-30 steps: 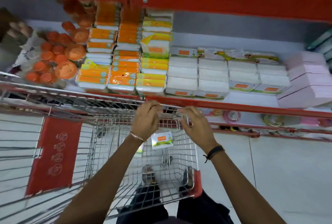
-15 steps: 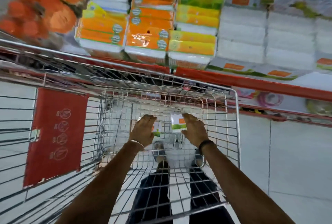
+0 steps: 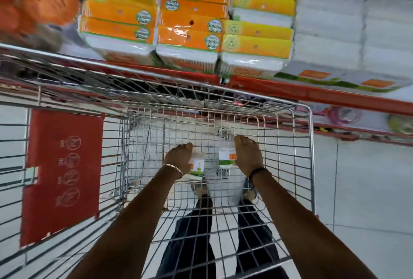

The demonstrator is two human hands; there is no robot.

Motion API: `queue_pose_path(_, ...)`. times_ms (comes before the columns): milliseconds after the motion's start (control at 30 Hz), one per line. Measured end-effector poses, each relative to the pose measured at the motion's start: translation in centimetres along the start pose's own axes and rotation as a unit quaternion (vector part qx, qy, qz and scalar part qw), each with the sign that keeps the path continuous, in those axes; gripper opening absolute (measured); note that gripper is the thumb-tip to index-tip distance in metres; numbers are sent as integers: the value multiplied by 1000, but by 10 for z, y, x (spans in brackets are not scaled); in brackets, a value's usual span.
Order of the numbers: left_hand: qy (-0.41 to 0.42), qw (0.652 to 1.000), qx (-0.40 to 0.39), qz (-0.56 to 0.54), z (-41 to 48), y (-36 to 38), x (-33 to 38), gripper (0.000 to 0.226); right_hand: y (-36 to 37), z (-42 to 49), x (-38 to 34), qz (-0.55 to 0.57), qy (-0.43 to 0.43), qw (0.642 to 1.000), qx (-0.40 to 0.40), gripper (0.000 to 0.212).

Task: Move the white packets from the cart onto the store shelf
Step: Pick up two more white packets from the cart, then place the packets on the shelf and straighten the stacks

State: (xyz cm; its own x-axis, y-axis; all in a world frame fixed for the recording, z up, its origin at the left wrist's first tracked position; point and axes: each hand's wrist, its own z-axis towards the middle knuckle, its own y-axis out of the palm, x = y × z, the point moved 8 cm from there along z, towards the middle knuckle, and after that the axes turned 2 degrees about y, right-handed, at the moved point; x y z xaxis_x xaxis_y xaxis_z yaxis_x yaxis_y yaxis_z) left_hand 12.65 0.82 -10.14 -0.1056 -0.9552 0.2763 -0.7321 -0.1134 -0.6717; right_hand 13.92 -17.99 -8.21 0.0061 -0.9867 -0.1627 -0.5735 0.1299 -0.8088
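Both hands were deep in the cart (image 3: 311, 144): left hand (image 3: 178, 158) gripped a white packet (image 3: 197, 167), right hand (image 3: 248, 155) another (image 3: 226, 155). I'd lift both straight up, clearing the wire rim, toward the shelf (image 3: 312, 94) at 12 o'clock.

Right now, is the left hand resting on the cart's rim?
No, the left hand is down inside the cart, closed on a white packet.

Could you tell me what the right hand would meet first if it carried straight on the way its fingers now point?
The right hand already rests on a white packet. Its fingers point at the cart's far wire wall, so that mesh would likely come first, with the red shelf edge beyond; depth is hard to judge.
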Motion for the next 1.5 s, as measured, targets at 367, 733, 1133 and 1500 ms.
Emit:
queue_pose_path(367,-15,997,35,-70,-67,-48,25,64,-52,-66,-2,101,5,995,24,58)
queue_pose_path(733,-9,984,176,-40,-149,-160,114,50,-204,-154,27,168,-32,981,90,59)
queue_pose_path(1133,88,958,274,15,-182,-253,290,55,-322,-220,163,187,-21,965,185,60)
queue_pose_path(1500,157,946,283,10,-140,-260,437,57,-365,-227,306,155,31,954,256,56)
